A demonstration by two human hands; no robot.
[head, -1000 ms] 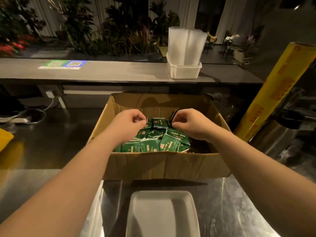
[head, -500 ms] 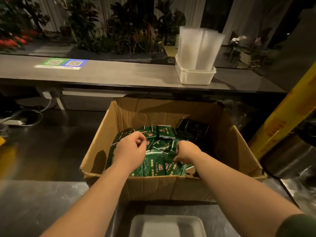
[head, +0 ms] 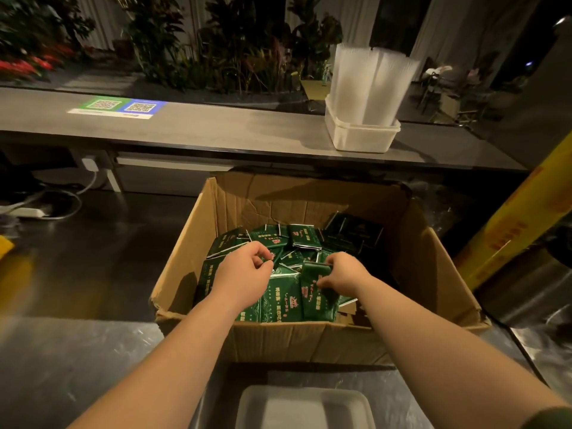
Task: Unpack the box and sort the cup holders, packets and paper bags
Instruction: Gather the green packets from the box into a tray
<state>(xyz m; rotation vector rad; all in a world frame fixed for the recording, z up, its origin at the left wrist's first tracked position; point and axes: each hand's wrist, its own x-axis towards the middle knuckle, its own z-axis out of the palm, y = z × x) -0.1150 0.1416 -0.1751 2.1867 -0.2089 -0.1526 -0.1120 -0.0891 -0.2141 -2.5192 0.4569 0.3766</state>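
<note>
Packets (head: 272, 239) fill the open box (head: 309, 342) in front of you: green ones with printed labels, heaped loosely and overlapping across the left and middle of it. A few darker packs (head: 356, 230) lie flat in the far right corner. The box stands on the steel table (head: 77, 366), its flaps folded outward and its near wall facing you.

Both your hands are down inside the box, on top of the heap and near each other. Your left hand (head: 244, 274) has its fingers curled in, thumb against forefinger, right at the surface of the pile; whether anything is pinched there you cannot tell. Your right hand (head: 343, 274) has its fingers hooked over the top edge of one packet (head: 312, 301), which stands tilted against its neighbours near the front of the box, and the thumb lies behind it.

A white tray (head: 305, 407) sits on the table just on your side of the box, between your forearms. Beyond the box runs a raised grey counter (head: 216, 131). On its right part stands a white tub (head: 362, 137) holding upright translucent sleeves (head: 371, 82), and on its left part lies a sticker (head: 117, 106) with two codes. A yellow roll (head: 513, 236) leans at the right edge, well apart from the box. Plants (head: 247, 51) stand behind the counter.
</note>
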